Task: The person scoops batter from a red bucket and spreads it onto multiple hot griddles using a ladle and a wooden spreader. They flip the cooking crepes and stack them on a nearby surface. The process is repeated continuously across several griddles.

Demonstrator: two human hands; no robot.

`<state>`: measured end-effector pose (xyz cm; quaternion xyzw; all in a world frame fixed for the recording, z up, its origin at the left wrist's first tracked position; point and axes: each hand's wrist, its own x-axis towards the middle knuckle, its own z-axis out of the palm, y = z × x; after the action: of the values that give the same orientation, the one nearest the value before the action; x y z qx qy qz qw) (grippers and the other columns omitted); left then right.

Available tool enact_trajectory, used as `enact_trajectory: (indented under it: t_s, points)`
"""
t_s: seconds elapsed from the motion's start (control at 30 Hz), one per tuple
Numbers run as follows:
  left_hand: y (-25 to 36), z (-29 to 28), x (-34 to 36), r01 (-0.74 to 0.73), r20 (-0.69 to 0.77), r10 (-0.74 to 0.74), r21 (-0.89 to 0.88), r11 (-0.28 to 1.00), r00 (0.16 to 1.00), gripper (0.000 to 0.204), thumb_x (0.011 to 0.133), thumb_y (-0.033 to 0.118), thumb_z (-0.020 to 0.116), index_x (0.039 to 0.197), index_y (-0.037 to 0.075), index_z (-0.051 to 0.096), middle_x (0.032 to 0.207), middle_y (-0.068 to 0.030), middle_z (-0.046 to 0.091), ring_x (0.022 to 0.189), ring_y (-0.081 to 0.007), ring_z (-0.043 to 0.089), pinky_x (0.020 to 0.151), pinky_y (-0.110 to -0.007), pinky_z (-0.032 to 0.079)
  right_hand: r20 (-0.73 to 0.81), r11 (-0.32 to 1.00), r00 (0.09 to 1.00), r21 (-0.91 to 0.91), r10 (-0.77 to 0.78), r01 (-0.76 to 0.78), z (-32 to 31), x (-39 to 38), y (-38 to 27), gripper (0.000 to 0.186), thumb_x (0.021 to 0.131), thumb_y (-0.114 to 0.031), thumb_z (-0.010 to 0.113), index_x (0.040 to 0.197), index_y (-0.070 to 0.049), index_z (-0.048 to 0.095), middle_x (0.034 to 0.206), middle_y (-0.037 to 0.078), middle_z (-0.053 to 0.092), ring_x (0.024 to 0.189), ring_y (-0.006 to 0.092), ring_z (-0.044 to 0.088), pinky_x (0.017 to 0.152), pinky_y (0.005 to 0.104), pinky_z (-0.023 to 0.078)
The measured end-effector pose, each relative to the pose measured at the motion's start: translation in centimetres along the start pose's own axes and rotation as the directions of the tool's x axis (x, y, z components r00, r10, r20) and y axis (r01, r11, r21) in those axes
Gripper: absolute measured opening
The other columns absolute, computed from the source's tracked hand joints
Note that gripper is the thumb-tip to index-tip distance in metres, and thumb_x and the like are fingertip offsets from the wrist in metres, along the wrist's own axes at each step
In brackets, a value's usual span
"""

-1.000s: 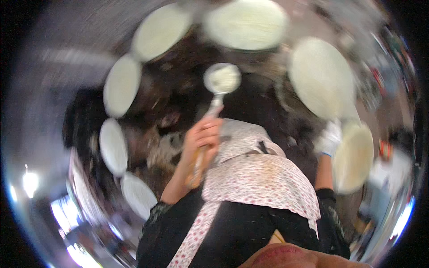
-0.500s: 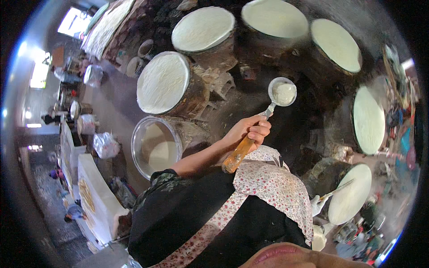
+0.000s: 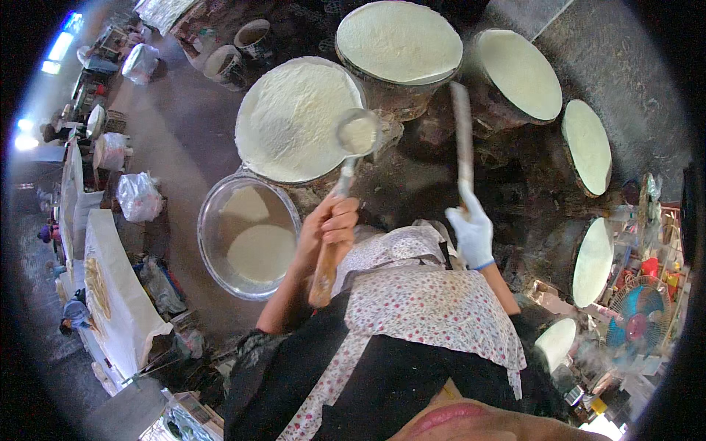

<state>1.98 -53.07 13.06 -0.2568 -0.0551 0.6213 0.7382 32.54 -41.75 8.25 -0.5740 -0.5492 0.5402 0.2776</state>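
Note:
My left hand [image 3: 331,228] grips the wooden handle [image 3: 323,275] of a metal ladle [image 3: 358,134]; its bowl, holding creamy white batter, overlaps the lower right part of a round drum top coated with a rough white layer [image 3: 287,110]. My right hand [image 3: 468,228], in a white glove, grips a long, flat, pale paddle [image 3: 463,125], blurred and pointing away from me between the drums. Left of my left hand is a clear-rimmed basin [image 3: 208,235] of pale liquid. My floral apron [image 3: 426,309] shows below both hands.
Several more white-coated round drum tops [image 3: 515,73] curve around to the right, with a fan [image 3: 636,312] at the lower right. On the left are a long white-covered table [image 3: 118,294], a wrapped plastic bundle [image 3: 140,197], a small figure of a person [image 3: 77,312] and two buckets [image 3: 251,38].
The view has swung round. The ladle has moved from over dark floor to a coated drum. My gloved hand and paddle have moved from the lower-right drum toward the middle, now pointing forward.

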Motion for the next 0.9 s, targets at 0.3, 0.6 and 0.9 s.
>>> enact_trajectory:
  t_s: [0.3, 0.6, 0.9]
  points:
    - [2.3, -0.3, -2.5, -0.395, 0.063, 0.408, -0.156, 0.905, 0.911, 0.029, 0.115, 0.019, 0.038, 0.089, 0.007, 0.042, 0.076, -0.0004, 0.042, 0.054, -0.0101, 0.048, 0.044, -0.027, 0.049, 0.506, 0.789, 0.813, -0.356, -0.288, 0.501, 9.7, 17.5, -5.8, 0.063, 0.094, -0.001, 0.069, 0.152, -0.024, 0.06, 0.088, 0.004, 0.053, 0.085, 0.0162, 0.055, 0.085, 0.0279, 0.049]
    - [-2.7, -4.3, -3.6, -0.709, 0.119, 0.778, -0.347, 0.615, 0.617, 0.028, 0.116, 0.022, 0.033, 0.092, 0.01, 0.042, 0.072, 0.0009, 0.045, 0.053, -0.0103, 0.045, 0.047, -0.025, 0.048, 0.923, 0.578, 0.328, -0.158, -0.2, 0.8, 4.9, 27.1, -2.4, 0.026, 0.091, -0.011, 0.075, 0.115, -0.009, 0.067, 0.08, 0.019, 0.067, 0.069, 0.0327, 0.073, 0.061, 0.0384, 0.056]
    - [-13.0, -4.5, -2.3, -0.846, -0.113, 0.945, -0.487, 0.217, 0.307, 0.026, 0.114, 0.015, 0.035, 0.09, 0.004, 0.037, 0.08, -0.007, 0.043, 0.053, -0.0124, 0.053, 0.036, -0.025, 0.052, 0.821, -0.299, 0.324, -0.197, 0.47, 0.934, -2.9, 38.3, 6.5, 0.018, 0.098, -0.016, 0.059, 0.112, -0.012, 0.07, 0.097, 0.017, 0.072, 0.088, 0.0384, 0.074, 0.071, 0.0506, 0.059]
